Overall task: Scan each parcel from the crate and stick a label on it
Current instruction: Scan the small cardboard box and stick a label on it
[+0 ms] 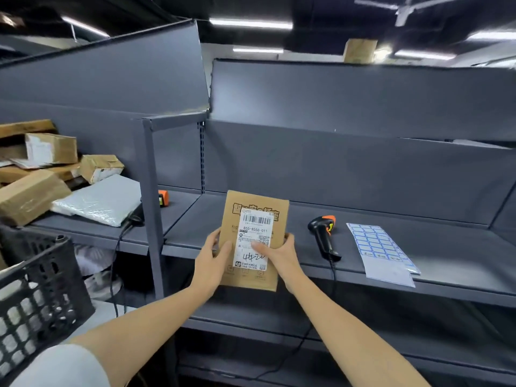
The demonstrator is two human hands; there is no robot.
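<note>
We hold a flat brown cardboard parcel (252, 238) upright in front of a grey metal shelf (391, 247). Our left hand (213, 256) grips its left edge, fingers curled behind; our right hand (279, 254) grips the right edge, thumb pressing the white shipping label (254, 237). A black-and-orange scanner (324, 237) lies on the shelf just right of the parcel, with a sheet of blue stickers (379, 248) beyond it. A black crate (36, 300) sits at lower left. Risk: our thumb lies near the square code, so a scan may fail, and freeing one hand may let the parcel tilt.
</note>
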